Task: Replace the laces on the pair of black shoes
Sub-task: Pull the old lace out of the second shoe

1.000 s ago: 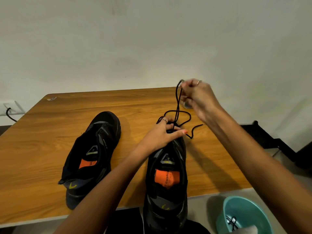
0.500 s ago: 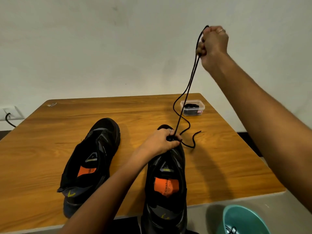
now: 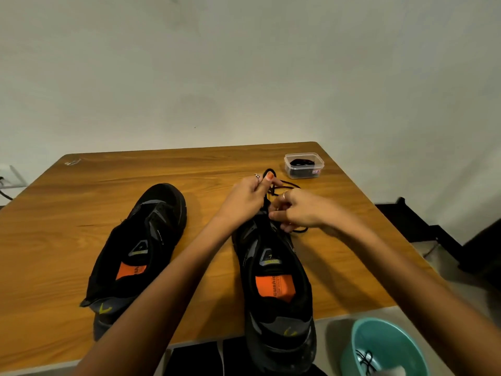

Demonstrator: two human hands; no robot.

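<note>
Both hands, left (image 3: 248, 195) and right (image 3: 296, 210), pinch the black lace (image 3: 284, 185) above the right shoe's (image 3: 276, 280) toe.

both forearms extended forward; left hand (image 3: 248, 198) fingers curled, pinching; right hand (image 3: 296, 210) fingers curled, close beside it.

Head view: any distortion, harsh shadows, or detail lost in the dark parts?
Head view: wide-angle bending curves the table edges; light is soft, with faint shadows right of each shoe; the black lace merges with the shoe's toe beneath the left hand and right hand.
</note>
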